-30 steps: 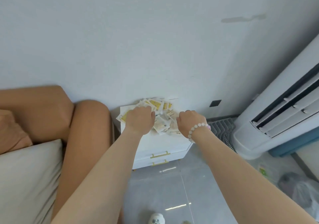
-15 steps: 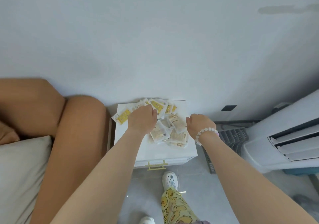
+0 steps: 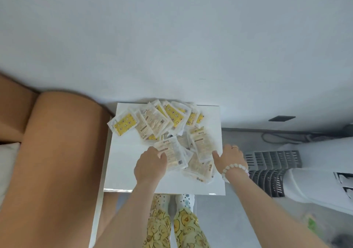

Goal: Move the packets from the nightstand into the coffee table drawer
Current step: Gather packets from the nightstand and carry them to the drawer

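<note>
Head view: packets [image 3: 168,127] heaped loose on white nightstand [image 3: 124,163], pile toward back and right of top, against wall [image 3: 172,37]. Left hand [image 3: 150,164] at pile's near edge, fingers curled, thumb pressed on near packet [image 3: 171,152], pinching its left edge. Right hand [image 3: 230,158] at pile's right side, thumb out touching packets, fingers bent out of sight; can't tell if it grips anything. Bead bracelet [image 3: 233,168] on right wrist. Tan cushion [image 3: 57,152] beside nightstand's left.

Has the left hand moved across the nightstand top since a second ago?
Yes. The left hand has pulled back from the rear of the nightstand toward its front edge, now at the near side of the packets.
</note>
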Available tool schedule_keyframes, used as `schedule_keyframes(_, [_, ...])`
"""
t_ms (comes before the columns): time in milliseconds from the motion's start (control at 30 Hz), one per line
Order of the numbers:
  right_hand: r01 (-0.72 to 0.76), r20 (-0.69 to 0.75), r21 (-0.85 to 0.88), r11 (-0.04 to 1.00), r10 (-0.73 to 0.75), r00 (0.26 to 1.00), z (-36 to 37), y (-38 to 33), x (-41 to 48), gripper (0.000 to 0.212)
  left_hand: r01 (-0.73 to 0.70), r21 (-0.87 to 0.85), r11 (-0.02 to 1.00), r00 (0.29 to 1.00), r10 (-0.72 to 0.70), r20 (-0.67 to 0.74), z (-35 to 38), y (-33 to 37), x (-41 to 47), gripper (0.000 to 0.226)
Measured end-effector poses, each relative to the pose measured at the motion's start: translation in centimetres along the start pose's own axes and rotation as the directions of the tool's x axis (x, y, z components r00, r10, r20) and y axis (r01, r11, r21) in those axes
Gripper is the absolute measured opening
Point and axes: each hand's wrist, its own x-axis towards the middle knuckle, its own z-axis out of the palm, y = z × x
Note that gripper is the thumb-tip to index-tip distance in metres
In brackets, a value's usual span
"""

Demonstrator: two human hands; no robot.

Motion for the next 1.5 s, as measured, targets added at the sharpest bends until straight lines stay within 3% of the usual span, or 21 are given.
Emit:
schedule_keyframes(100, [-0.129, 0.044, 0.164, 0.978, 0.123, 0.991, 2.5, -0.5, 3.7, 0.059, 0.239, -0.232, 0.943, 0.971, -0.232, 0.061, 3.4, -0.7, 3.4, 0.049])
schedule_keyframes(233, [-0.152, 0.049, 0.236, 0.960, 0.144, 0.988, 4.5, -1.1, 6.9, 0.087, 0.390, -0.387, 0.836, 0.919, -0.377, 0.113, 6.9, -0.8, 6.2, 0.071])
schedule_keyframes(367, [0.043, 0.154, -0.016, 0.999, -0.040, 0.987, 6.3, -1.6, 7.5, 0.143, 0.439, -0.446, 0.780, 0.892, -0.437, 0.114, 9.0, 0.2, 7.9, 0.082])
schedule_keyframes(467, [0.253, 0.226, -0.255, 0.933, -0.197, 0.954, 8.3, -1.5, 7.1, 0.152, 0.448, -0.496, 0.744, 0.882, -0.459, 0.109, 10.2, 0.7, 8.5, 0.087])
schedule_keyframes(733, [0.311, 0.214, -0.208, 0.927, -0.267, 0.939, 9.6, -0.6, 7.4, 0.131, 0.467, -0.423, 0.776, 0.876, -0.473, 0.100, 11.2, 0.7, 8.8, 0.081])
schedule_keyframes(933, [0.345, 0.206, -0.167, 0.924, -0.309, 0.929, 8.8, -0.2, 7.7, 0.109, 0.442, -0.432, 0.786, 0.882, -0.469, 0.047, 11.1, 0.3, 8.6, 0.062])
schedule_keyframes(1167, [0.375, 0.144, -0.121, 0.919, -0.357, 0.923, 7.5, -0.1, 7.6, 0.067, 0.463, -0.448, 0.765, 0.870, -0.488, 0.068, 10.2, -1.1, 7.8, 0.058])
schedule_keyframes(1400, [0.325, 0.032, -0.095, 0.941, -0.324, 0.946, 6.0, -0.3, 7.0, 0.052, 0.418, -0.467, 0.779, 0.903, -0.414, 0.119, 9.6, -1.6, 6.6, 0.052])
schedule_keyframes(1500, [0.237, -0.022, 0.052, 0.970, -0.236, 0.972, 5.2, 0.0, 5.9, 0.041, 0.382, -0.470, 0.796, 0.921, -0.368, 0.126, 8.9, -1.4, 5.7, 0.051])
